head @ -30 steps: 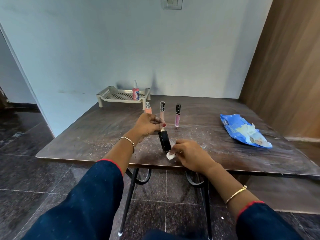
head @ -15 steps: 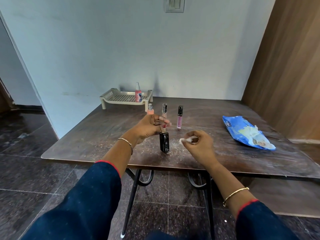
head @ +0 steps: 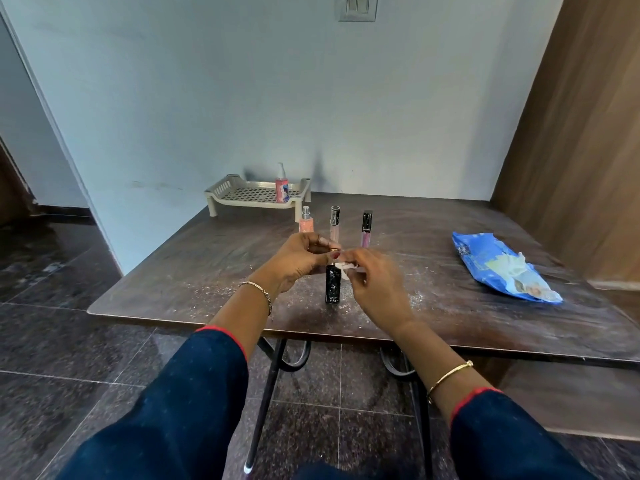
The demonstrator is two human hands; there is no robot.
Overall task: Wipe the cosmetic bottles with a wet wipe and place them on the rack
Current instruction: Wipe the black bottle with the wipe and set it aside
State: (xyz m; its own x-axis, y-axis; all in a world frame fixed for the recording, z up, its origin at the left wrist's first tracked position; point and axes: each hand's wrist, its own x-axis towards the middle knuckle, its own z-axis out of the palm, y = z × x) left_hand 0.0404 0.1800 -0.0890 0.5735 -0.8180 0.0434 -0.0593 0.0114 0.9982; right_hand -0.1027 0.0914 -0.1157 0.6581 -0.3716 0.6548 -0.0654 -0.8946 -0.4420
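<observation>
A black rectangular bottle (head: 332, 285) hangs upright just above the table, held by its top in my left hand (head: 299, 259). My right hand (head: 375, 282) presses a small white wet wipe (head: 344, 268) against the bottle's upper right side. Behind them stand a small peach spray bottle (head: 306, 221), a pale pink tube with a black cap (head: 334, 223) and a lilac tube with a black cap (head: 366, 228). The beige perforated rack (head: 256, 195) sits at the table's far left with a pink pump bottle (head: 282, 184) standing on it.
A blue wet-wipe pack (head: 498, 268) lies open on the right of the brown table (head: 207, 271), whose top is dusted with white specks. A wooden panel rises at the right and a pale wall stands behind. Dark tiled floor lies below the near edge.
My right hand lifted the wipe from the table beside the bottle's base and brought it up against the bottle's upper part. The bottle went from tilted to upright in my left hand.
</observation>
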